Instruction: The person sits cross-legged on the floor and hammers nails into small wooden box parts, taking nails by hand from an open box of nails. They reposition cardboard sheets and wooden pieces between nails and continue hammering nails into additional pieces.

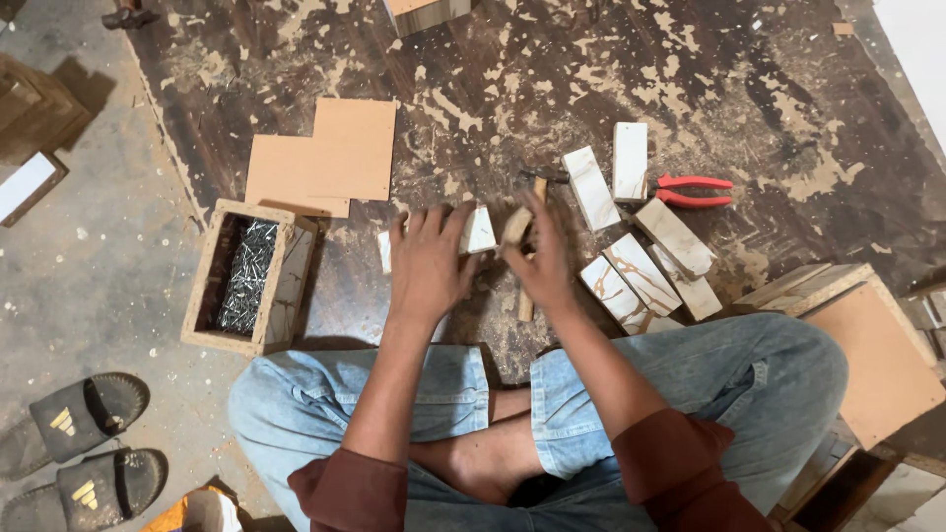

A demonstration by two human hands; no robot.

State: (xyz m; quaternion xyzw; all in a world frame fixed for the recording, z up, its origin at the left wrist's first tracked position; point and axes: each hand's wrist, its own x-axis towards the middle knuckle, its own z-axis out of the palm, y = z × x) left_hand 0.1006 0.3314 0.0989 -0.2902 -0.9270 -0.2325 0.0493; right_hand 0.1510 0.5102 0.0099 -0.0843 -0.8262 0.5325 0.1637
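Under the spread fingers of the left hand (429, 261) lies a small white-faced wood block (480, 232), the right hand (540, 258) closed round a hammer handle (522, 225); six similar blocks (641, 271) lie loose just right of the fingers, unjoined, nail box (246, 276) left

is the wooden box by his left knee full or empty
Partly full: the open wooden box holds a heap of metal nails in one compartment.

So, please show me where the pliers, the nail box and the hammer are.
pliers (695, 190), head view, on the red handles.
nail box (210, 279), head view, on its left wall.
hammer (525, 300), head view, on the wooden handle.
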